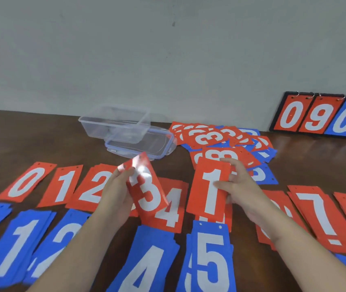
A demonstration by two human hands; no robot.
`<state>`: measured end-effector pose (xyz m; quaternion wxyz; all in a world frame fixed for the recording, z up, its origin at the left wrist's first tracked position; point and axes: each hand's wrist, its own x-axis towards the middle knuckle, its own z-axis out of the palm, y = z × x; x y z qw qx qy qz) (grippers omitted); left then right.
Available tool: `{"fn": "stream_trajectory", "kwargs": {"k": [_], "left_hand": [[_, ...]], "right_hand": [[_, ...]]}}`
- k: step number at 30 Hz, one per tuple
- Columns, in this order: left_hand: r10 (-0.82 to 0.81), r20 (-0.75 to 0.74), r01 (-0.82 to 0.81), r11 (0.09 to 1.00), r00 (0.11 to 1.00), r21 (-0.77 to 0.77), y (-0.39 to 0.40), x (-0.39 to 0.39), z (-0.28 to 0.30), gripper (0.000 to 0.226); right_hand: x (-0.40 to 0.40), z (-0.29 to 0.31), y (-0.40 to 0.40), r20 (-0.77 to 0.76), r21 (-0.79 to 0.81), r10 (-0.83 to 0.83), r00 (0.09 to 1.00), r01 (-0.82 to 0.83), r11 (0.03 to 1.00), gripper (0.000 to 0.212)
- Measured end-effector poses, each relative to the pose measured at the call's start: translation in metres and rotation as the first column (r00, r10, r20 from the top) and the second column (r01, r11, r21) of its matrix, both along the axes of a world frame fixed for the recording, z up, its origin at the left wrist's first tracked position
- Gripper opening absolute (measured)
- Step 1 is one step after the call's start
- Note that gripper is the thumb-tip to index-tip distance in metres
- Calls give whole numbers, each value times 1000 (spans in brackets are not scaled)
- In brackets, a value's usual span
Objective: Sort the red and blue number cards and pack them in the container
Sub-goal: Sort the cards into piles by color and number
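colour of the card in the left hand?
Red card with a white 3, head view.

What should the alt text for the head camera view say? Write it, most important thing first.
Two hands hold red number cards above a dark wooden table: the left hand a red 3 card, the right hand a red 1 card. Sorted red and blue piles lie below; an empty clear container and unsorted cards sit behind.

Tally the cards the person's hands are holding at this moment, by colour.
Red: 2, the red 3 card in the left hand and the red 1 card in the right hand
Blue: 0
Total: 2
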<state>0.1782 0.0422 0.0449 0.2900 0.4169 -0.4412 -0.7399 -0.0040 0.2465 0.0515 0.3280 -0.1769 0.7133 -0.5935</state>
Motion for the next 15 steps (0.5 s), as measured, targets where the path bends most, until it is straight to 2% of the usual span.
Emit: {"fn": "stream_trajectory", "kwargs": {"k": [6,10,12,15], "left_hand": [[155,11,-156,986,988,51,-38,58,5,39],[195,-4,-194,980,981,44,-64,98,8,29],[216,-25,-216,976,976,22,-79,118,10,32],[246,-33,-246,969,969,-2,-100,147,10,22]], "right_hand": [[34,-2,-62,-56,31,104,993,-102,994,47],[60,-4,-113,-94,46,187,978,-183,982,39],[73,-7,-140,-85,28,212,973,-211,977,38],[94,-6,-180,-78,20,270,960,-269,963,39]]}}
